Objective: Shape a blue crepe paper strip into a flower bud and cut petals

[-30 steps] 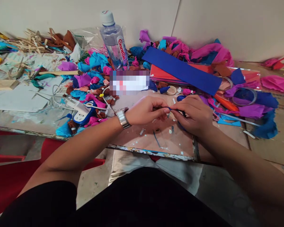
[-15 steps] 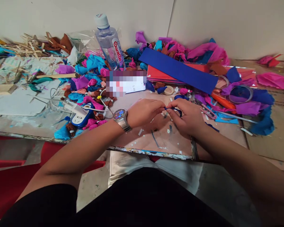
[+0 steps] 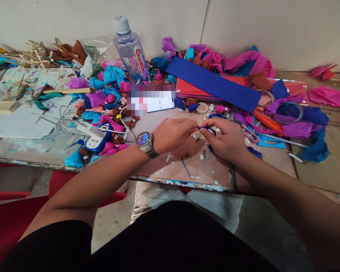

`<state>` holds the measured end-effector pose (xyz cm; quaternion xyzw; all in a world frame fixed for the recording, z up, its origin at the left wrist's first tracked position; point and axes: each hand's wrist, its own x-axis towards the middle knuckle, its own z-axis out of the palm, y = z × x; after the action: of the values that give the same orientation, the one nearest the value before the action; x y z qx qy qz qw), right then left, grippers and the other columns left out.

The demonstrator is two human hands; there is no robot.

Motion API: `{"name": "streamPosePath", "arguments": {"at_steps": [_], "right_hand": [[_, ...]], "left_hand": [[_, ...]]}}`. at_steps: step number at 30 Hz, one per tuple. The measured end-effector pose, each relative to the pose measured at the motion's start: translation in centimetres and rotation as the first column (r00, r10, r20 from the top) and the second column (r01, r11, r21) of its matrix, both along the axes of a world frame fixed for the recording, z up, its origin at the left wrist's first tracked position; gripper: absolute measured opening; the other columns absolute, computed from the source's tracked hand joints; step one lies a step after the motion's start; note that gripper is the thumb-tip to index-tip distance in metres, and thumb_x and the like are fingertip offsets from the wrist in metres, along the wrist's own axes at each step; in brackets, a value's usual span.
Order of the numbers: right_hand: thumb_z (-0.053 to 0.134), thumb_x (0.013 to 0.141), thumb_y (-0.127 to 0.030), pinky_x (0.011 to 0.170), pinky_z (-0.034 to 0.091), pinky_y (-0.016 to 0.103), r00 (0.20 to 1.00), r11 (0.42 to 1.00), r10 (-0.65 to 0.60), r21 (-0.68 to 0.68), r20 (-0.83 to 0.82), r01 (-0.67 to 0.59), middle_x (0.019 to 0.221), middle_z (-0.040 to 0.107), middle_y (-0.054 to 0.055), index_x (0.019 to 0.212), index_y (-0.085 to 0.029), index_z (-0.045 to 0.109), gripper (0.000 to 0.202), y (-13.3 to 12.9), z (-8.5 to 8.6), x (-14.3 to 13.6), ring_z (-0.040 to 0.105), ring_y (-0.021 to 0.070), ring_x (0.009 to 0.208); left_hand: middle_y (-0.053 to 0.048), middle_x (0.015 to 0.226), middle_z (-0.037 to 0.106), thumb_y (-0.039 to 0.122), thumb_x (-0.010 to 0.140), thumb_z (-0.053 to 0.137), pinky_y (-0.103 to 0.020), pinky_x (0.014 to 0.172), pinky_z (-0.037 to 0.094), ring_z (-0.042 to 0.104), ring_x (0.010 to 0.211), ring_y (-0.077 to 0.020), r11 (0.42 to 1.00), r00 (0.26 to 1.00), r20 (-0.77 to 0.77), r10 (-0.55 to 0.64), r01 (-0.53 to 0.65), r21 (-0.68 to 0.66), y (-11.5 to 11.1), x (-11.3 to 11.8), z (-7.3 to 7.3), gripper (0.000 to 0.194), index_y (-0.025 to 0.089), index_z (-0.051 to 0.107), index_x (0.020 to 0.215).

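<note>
Close together over the front part of the table, both my hands pinch a dark blue strip of crepe paper (image 3: 212, 130). My left hand (image 3: 172, 133), with a watch (image 3: 144, 139) on its wrist, has thumb and fingertips closed on one end. The thumb and forefinger of my right hand (image 3: 225, 136) are closed on the strip right beside them. Part of the blue paper shows behind my right hand, and more blue paper (image 3: 254, 152) lies past its wrist. The fingers hide most of the pinched section.
A wide blue paper strip (image 3: 215, 85) lies on red packets (image 3: 187, 87). Behind my left hand are a phone (image 3: 161, 104) and a water bottle (image 3: 132, 56). A tape roll (image 3: 202, 108), pink box cutter (image 3: 251, 134), power socket (image 3: 98, 140) and crumpled coloured paper surround the hands.
Both hands stay nearly in place, still pinching the blue paper. A bit more blue paper shows below the right hand and beside its wrist. The left wrist has turned slightly.
</note>
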<state>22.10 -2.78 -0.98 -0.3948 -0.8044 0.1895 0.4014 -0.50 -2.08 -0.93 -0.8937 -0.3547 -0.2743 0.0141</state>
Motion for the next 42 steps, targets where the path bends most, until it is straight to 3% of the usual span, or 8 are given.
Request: {"name": "streamPosePath", "arguments": {"at_steps": [7, 13, 17, 22, 28, 35, 38, 42], "right_hand": [[0.06, 0.097, -0.026, 0.073, 0.049, 0.035, 0.99, 0.994, 0.002, 0.105, 0.138, -0.016, 0.09, 0.074, 0.004, 0.096, -0.024, 0.065, 0.006, 0.36, -0.66, 0.23, 0.068, 0.0228, 0.081], [0.057, 0.096, -0.023, 0.072, 0.046, 0.035, 0.991, 0.987, 0.018, 0.154, 0.13, -0.038, 0.087, 0.07, 0.003, 0.095, -0.024, 0.06, 0.003, 0.09, -0.48, 0.18, 0.063, 0.0215, 0.078], [0.057, 0.097, -0.023, 0.074, 0.046, 0.036, 0.987, 0.98, 0.025, 0.192, 0.157, -0.056, 0.088, 0.069, 0.003, 0.097, -0.024, 0.06, 0.003, -0.01, -0.51, 0.28, 0.063, 0.0215, 0.078], [0.057, 0.098, -0.025, 0.077, 0.046, 0.036, 0.987, 0.975, 0.031, 0.215, 0.155, -0.064, 0.088, 0.07, 0.003, 0.096, -0.023, 0.061, 0.005, -0.04, -0.41, 0.34, 0.064, 0.0216, 0.08], [0.06, 0.093, -0.023, 0.071, 0.045, 0.032, 0.998, 0.998, 0.032, 0.047, 0.062, -0.035, 0.082, 0.069, 0.001, 0.092, -0.022, 0.063, 0.004, -0.2, -0.14, -0.13, 0.062, 0.019, 0.074], [0.057, 0.091, -0.024, 0.066, 0.045, 0.031, 1.0, 0.989, 0.02, -0.145, -0.023, -0.023, 0.077, 0.066, 0.0, 0.089, -0.022, 0.062, 0.006, -0.5, 0.26, -0.43, 0.059, 0.0175, 0.068], [0.057, 0.093, -0.029, 0.071, 0.047, 0.034, 0.999, 1.0, -0.003, 0.008, 0.048, 0.003, 0.082, 0.069, 0.002, 0.09, -0.024, 0.061, 0.007, -0.47, 0.14, -0.2, 0.062, 0.0202, 0.074], [0.057, 0.095, -0.028, 0.084, 0.049, 0.041, 0.987, 0.983, 0.025, 0.176, 0.159, -0.054, 0.088, 0.072, 0.005, 0.092, -0.026, 0.062, 0.006, -0.25, -0.17, 0.16, 0.066, 0.024, 0.083]], "left_hand": [[-0.007, 0.091, 0.079, 0.041, 0.109, 0.049, -0.029, 0.073, 0.05, 0.071, 0.078, -0.0161, 0.918, 0.971, 0.234, -0.048, 0.135, -0.374, -0.34, 0.49, 0.53, 0.036, 0.016, 0.074, 0.105], [-0.015, 0.094, 0.079, 0.066, 0.103, 0.05, -0.032, 0.08, 0.062, 0.077, 0.084, -0.0179, 0.255, 0.751, 0.643, 0.151, 0.599, -0.759, -0.26, 0.66, 0.7, 0.059, 0.011, 0.07, 0.103], [-0.01, 0.087, 0.077, 0.062, 0.094, 0.07, -0.029, 0.079, 0.062, 0.077, 0.083, -0.0168, 0.095, 0.712, 0.651, 0.262, 0.653, -0.752, -0.08, 0.69, 0.55, 0.05, 0.012, 0.07, 0.094], [-0.006, 0.086, 0.074, 0.061, 0.096, 0.067, -0.027, 0.076, 0.058, 0.073, 0.078, -0.0133, 0.249, 0.727, 0.662, 0.183, 0.617, -0.747, -0.04, 0.72, 0.74, 0.048, 0.013, 0.067, 0.092], [-0.007, 0.086, 0.074, 0.042, 0.109, 0.048, -0.028, 0.071, 0.049, 0.067, 0.076, -0.0149, 0.93, 0.959, 0.255, -0.127, 0.204, -0.304, 0.05, 0.29, 0.62, 0.036, 0.015, 0.069, 0.1], [-0.008, 0.092, 0.075, 0.039, 0.111, 0.042, -0.03, 0.076, 0.049, 0.067, 0.081, -0.0168, 0.98, 0.98, 0.123, -0.156, 0.17, -0.108, 0.0, 0.21, 0.79, 0.038, 0.016, 0.071, 0.105], [-0.01, 0.087, 0.076, 0.058, 0.109, 0.037, -0.03, 0.077, 0.054, 0.07, 0.08, -0.0163, 0.777, 0.908, 0.411, -0.078, 0.313, -0.545, -0.14, 0.44, 0.85, 0.057, 0.015, 0.071, 0.097], [-0.015, 0.086, 0.078, 0.073, 0.104, 0.036, -0.032, 0.073, 0.06, 0.077, 0.078, -0.02, 0.09, 0.779, 0.609, 0.152, 0.602, -0.793, 0.09, 0.52, 0.37, 0.07, 0.013, 0.071, 0.093]]}}
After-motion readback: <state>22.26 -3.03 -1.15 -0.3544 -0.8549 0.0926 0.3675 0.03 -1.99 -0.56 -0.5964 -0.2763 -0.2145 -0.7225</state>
